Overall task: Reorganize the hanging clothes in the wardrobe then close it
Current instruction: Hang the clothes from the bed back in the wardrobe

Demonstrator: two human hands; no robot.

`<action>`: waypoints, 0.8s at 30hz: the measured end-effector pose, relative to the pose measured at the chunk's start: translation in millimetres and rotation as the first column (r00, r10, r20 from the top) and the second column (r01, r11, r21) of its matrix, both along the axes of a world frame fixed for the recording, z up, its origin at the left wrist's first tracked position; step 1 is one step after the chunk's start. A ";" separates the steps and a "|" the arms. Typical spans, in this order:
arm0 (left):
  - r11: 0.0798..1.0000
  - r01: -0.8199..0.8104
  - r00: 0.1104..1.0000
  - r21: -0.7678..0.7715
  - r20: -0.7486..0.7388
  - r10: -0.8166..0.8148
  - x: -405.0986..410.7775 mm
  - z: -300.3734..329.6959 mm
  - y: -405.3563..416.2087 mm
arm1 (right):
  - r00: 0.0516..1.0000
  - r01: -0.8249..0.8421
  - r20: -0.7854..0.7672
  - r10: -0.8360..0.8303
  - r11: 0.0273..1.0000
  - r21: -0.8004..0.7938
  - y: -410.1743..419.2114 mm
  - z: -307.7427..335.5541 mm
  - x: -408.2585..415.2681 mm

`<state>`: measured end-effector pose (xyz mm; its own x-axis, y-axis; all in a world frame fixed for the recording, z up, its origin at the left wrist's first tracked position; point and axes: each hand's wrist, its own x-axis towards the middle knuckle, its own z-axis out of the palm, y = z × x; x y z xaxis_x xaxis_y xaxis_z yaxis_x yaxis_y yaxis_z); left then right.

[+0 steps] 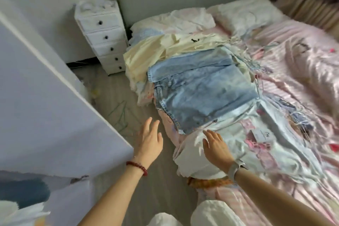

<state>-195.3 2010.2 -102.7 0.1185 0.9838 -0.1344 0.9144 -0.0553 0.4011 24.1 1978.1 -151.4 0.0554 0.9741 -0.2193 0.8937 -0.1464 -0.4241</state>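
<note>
A pile of clothes lies on the left edge of the bed, topped by a light blue denim piece [201,90] over a pale yellow garment [146,55] and pink and white fabrics. My left hand [149,138], with a red bead bracelet on the wrist, hovers over the floor just left of the pile, fingers straight and empty. My right hand [215,145], with a watch on the wrist, reaches out flat over a white garment [192,159] below the denim, holding nothing. The wardrobe's lilac fabric panel [45,106] fills the left side.
A white drawer tower [103,36] stands against the wall beside the bed. Green wire hangers [122,115] lie on the floor between wardrobe and bed. The bed carries a pink striped cover [293,82] and a white pillow [245,13].
</note>
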 end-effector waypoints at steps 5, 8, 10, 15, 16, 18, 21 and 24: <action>0.937 0.295 0.956 -0.188 0.050 -0.291 151.0 -40.7 30.7 | 0.942 0.331 -0.016 -0.335 0.936 -0.121 -32.8 -27.1 138.5; 0.849 0.435 0.893 -0.298 0.025 -0.449 236.8 -66.4 32.1 | 0.870 0.485 -0.029 -0.493 0.864 -0.136 -46.1 -47.3 217.0; 0.788 0.495 0.850 -0.365 0.015 -0.527 286.0 -80.2 27.2 | 0.791 0.604 -0.009 -0.612 0.782 -0.157 -49.7 -61.1 267.3; 0.616 0.595 0.725 -0.517 0.015 -0.688 359.9 -117.8 8.3 | 0.650 0.742 0.008 -0.760 0.633 -0.220 -49.5 -87.9 362.8; 0.589 0.605 0.697 -0.535 -0.001 -0.717 368.3 -126.1 7.5 | 0.644 0.745 0.004 -0.765 0.626 -0.231 -47.1 -95.4 376.3; 0.537 0.618 0.633 -0.574 -0.041 -0.773 379.8 -143.1 7.5 | 0.632 0.751 -0.006 -0.775 0.614 -0.244 -40.2 -110.3 395.2; 0.455 0.574 0.579 -0.680 -0.055 -0.813 389.4 -164.1 5.7 | 0.624 0.754 0.006 -0.781 0.600 -0.266 -31.9 -133.8 406.1; 0.375 0.509 0.569 -0.775 -0.024 -0.822 391.2 -177.0 4.1 | 0.521 0.820 0.001 -0.854 0.500 -0.277 -23.4 -147.2 413.2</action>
